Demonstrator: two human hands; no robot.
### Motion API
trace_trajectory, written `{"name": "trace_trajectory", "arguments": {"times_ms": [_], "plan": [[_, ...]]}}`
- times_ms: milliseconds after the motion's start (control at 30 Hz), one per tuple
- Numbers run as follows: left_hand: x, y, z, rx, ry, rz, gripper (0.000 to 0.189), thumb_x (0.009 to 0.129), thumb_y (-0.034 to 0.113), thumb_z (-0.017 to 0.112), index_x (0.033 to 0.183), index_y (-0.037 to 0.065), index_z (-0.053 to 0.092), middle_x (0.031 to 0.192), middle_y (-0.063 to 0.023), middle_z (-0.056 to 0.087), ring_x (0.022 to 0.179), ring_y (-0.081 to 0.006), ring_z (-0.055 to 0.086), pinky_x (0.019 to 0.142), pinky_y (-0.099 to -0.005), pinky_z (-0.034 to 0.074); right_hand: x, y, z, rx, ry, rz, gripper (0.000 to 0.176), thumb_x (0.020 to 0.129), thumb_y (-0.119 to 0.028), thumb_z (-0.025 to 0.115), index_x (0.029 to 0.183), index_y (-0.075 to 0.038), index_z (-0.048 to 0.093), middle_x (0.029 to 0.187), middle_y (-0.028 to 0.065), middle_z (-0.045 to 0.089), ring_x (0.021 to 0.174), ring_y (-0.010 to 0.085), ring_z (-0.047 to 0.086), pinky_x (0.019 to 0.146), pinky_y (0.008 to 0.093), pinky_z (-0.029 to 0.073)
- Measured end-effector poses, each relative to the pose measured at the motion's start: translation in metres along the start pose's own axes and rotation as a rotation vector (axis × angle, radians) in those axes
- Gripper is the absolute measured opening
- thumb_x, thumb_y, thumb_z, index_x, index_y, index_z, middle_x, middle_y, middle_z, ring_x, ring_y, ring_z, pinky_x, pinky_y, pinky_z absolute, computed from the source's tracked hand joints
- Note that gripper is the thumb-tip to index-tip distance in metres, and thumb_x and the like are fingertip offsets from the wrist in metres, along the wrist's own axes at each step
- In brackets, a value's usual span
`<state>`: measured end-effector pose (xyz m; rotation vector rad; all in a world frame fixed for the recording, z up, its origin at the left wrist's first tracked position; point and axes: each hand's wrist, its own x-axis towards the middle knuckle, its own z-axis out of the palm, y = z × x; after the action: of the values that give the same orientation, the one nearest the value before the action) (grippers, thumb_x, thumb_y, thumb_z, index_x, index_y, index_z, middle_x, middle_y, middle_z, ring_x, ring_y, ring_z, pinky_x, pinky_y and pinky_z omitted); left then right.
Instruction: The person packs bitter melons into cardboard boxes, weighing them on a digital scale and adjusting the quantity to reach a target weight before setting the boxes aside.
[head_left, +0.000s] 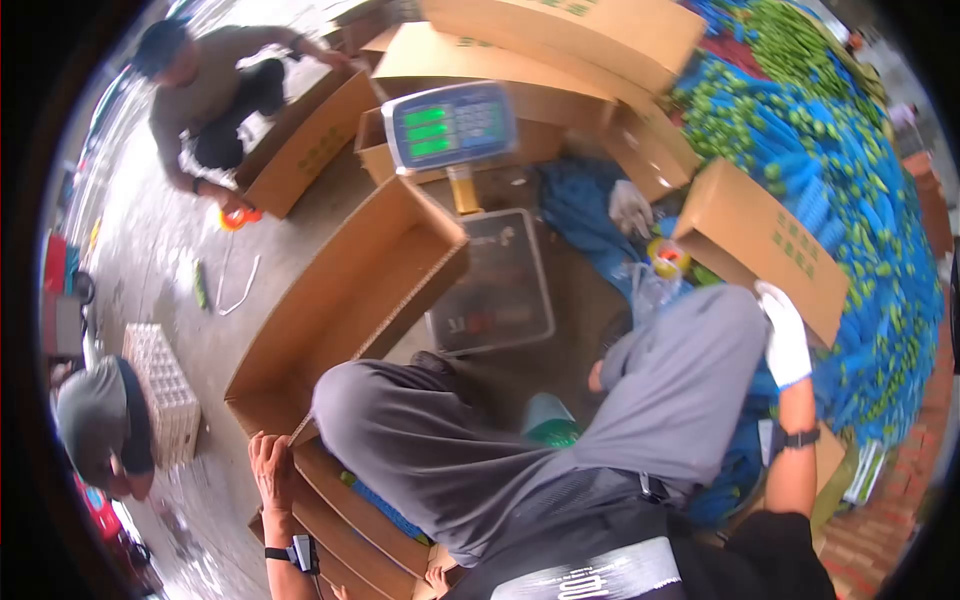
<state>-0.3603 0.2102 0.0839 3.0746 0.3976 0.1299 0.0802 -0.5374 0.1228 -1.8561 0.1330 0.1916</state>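
Observation:
My bare left hand [271,472] has its fingers curled over the near edge of a long open cardboard box [345,290], which leans beside my left knee and looks hollow inside. On the other side, my right hand [785,335], in a white knitted glove, lies between my right knee and a closed cardboard box [765,245] with green printing. Its fingers are stretched out, their tips right at the box's lower side. A platform scale [495,290] stands in front of me, its display [450,125] lit green.
Green vegetables [850,190] lie on blue netting at the right. A crouching person [205,95] holds a box and an orange tape roll [238,217] at the left. Another person's head [105,425] is by a white crate [160,395]. Fingers [437,580] show below near more boxes.

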Motion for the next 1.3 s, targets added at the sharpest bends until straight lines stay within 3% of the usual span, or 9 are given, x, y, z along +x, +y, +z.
{"name": "trace_trajectory", "arguments": {"times_ms": [300,433,700,767,800,833,900,1167,1300], "plan": [[0.118,0.045,0.021,-0.487,-0.032,0.153,0.031,0.085,0.021,0.065,0.109,0.002,0.072,0.112,-0.0139,0.067,0.123,-0.0405,0.056,0.110,-0.0498,0.045,-0.008,0.033,0.015,0.133,0.008,0.164,0.034,0.109,-0.019,0.057,0.133,0.002,0.066,0.130,0.0096,0.070,0.119,0.0175,0.064,0.104,0.0302,0.050],[0.160,0.057,0.058,-0.310,-0.126,0.410,0.031,0.083,0.022,0.068,0.107,0.004,0.073,0.109,-0.0115,0.069,0.119,-0.0400,0.060,0.110,-0.0486,0.046,-0.011,0.091,-0.014,0.559,-0.056,0.532,0.044,0.111,-0.036,0.047,0.139,-0.005,0.064,0.140,0.0084,0.068,0.119,0.0236,0.066,0.108,0.0386,0.049],[0.221,0.142,0.102,-0.223,-0.185,0.644,0.024,0.086,0.025,0.068,0.106,0.012,0.069,0.101,-0.0100,0.067,0.108,-0.0315,0.064,0.117,-0.0497,0.043,-0.007,0.202,-0.040,0.647,-0.292,0.510,0.057,0.114,-0.045,0.030,0.154,-0.010,0.050,0.160,0.0065,0.053,0.143,0.0250,0.050,0.123,0.0389,0.034],[0.225,0.146,0.094,-0.291,-0.177,0.660,0.029,0.086,0.025,0.069,0.111,0.010,0.070,0.103,-0.0115,0.068,0.108,-0.0325,0.065,0.117,-0.0524,0.042,0.000,0.208,-0.051,0.167,-0.284,0.219,0.054,0.113,-0.043,0.034,0.151,-0.010,0.053,0.154,0.0032,0.059,0.137,0.0215,0.054,0.119,0.0385,0.039],[0.222,0.153,0.087,-0.310,-0.142,0.624,0.030,0.086,0.024,0.069,0.112,0.008,0.070,0.101,-0.0124,0.067,0.105,-0.0340,0.065,0.117,-0.0538,0.043,-0.010,0.174,-0.049,0.413,-0.200,0.359,0.048,0.110,-0.042,0.046,0.147,-0.012,0.055,0.143,0.0034,0.065,0.130,0.0199,0.060,0.112,0.0397,0.046],[0.216,0.146,0.110,-0.293,-0.064,0.620,0.028,0.084,0.024,0.070,0.108,0.008,0.071,0.102,-0.0124,0.069,0.104,-0.0356,0.066,0.114,-0.0559,0.044,-0.017,0.132,-0.036,0.059,-0.040,0.410,0.045,0.106,-0.039,0.059,0.144,-0.015,0.057,0.132,0.0059,0.068,0.120,0.0207,0.064,0.101,0.0395,0.054],[0.212,0.156,0.095,-0.256,-0.109,0.597,0.034,0.086,0.028,0.070,0.113,0.008,0.070,0.105,-0.0122,0.068,0.107,-0.0337,0.065,0.119,-0.0560,0.040,-0.030,0.107,-0.024,0.286,0.131,0.462,0.052,0.103,-0.037,0.067,0.146,-0.010,0.053,0.121,0.0059,0.067,0.099,0.0194,0.067,0.085,0.0370,0.058],[0.204,0.103,0.108,-0.112,-0.102,0.522,0.048,0.088,0.027,0.071,0.131,0.008,0.064,0.122,-0.0156,0.067,0.123,-0.0376,0.060,0.120,-0.0548,0.038,0.017,0.114,-0.031,0.801,0.508,0.322,0.047,0.104,-0.037,0.069,0.138,-0.009,0.053,0.123,0.0107,0.069,0.095,0.0220,0.069,0.076,0.0343,0.059],[0.223,0.091,0.083,-0.122,-0.043,0.464,0.052,0.090,0.019,0.071,0.138,0.001,0.059,0.119,-0.0173,0.069,0.113,-0.0338,0.064,0.106,-0.0473,0.048,0.081,0.128,-0.054,1.112,0.399,0.270,0.040,0.105,-0.039,0.068,0.129,-0.009,0.058,0.115,0.0111,0.070,0.088,0.0216,0.068,0.068,0.0310,0.057]]}}
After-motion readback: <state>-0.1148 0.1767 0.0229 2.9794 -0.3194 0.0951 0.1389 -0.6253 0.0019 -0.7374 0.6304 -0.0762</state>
